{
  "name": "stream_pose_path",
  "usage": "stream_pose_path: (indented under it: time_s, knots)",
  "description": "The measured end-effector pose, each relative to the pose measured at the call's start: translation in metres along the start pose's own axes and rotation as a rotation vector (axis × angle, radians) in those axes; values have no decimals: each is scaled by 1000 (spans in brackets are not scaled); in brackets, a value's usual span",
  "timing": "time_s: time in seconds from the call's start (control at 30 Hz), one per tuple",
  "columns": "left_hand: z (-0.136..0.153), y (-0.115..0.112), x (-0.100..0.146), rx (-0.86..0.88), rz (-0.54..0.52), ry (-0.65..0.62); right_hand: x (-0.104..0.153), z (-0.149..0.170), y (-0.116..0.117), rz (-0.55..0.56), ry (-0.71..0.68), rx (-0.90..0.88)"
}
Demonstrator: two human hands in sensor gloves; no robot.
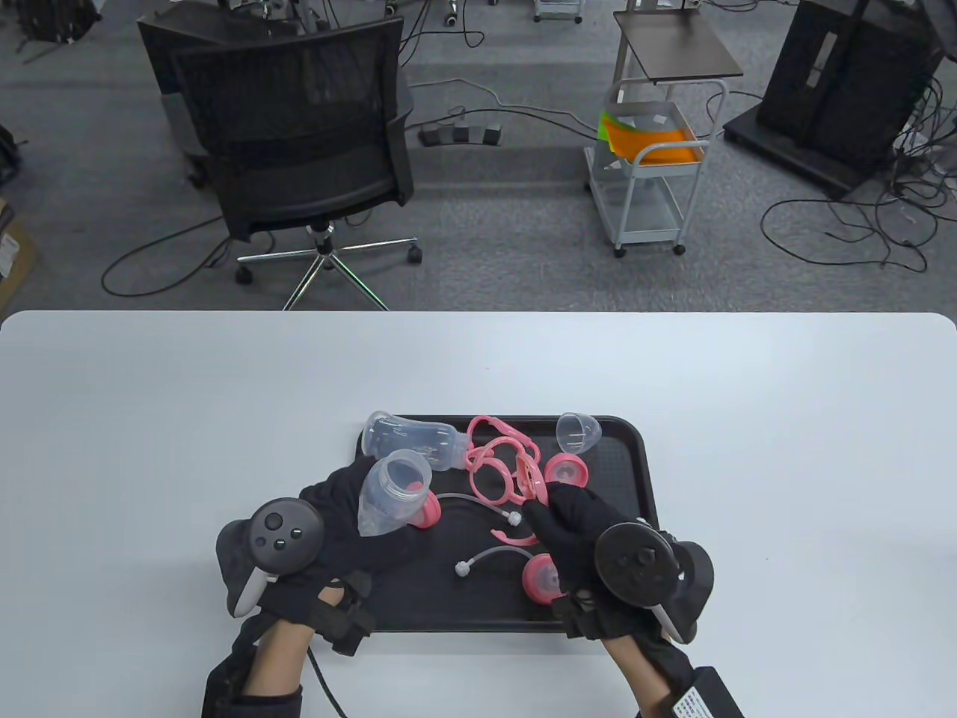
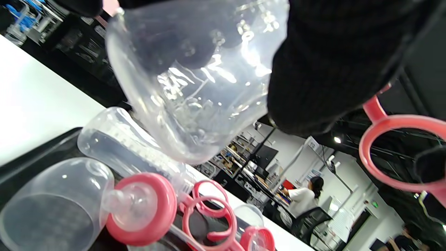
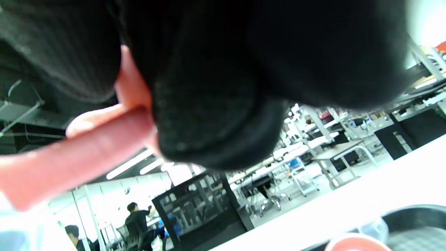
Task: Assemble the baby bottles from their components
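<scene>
Above the tray's [image 1: 643,464] near-left corner, the left hand [image 1: 351,523] gripped a clear bottle body [image 1: 392,493], mouth up. The right hand [image 1: 576,527] pinched a pink handle ring [image 1: 532,482] mid-tray. Next, probably: seating that ring over the bottle's neck, squarely aligned.

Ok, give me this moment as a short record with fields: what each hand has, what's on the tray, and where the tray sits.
left hand: grips a clear bottle body, held above the tray
right hand: pinches a pink handle ring
tray: black, on the white table
on tray: second clear bottle lying on its side, clear cap, pink collars with nipples, more pink handle rings, two straws
assembly: nothing joined to the held bottle body yet
</scene>
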State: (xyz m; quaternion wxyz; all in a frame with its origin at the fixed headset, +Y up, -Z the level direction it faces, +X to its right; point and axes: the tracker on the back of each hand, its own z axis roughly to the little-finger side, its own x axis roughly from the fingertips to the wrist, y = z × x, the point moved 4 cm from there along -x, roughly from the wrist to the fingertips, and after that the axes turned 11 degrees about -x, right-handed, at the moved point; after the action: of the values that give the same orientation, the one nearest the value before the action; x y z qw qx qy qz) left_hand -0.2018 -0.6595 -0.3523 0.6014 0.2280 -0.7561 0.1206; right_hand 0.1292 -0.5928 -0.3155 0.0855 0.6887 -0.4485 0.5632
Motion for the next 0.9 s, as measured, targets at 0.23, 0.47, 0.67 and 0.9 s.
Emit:
stream_pose_path:
  time_s: [0.23, 0.47, 0.67, 0.9]
  knots:
    - [-18, -16, -3, -46, 102, -109, 6, -9, -1, 45, -74, 37]
    - [-35, -27, -2, -93, 177, -181, 13, -18, 1, 82, -147, 88]
    - [-37, -31, -2, -97, 217, -203, 17, -25, 7, 79, -203, 116]
    - [-39, -33, -2, -89, 227, -217, 22, -34, 14, 48, -275, 134]
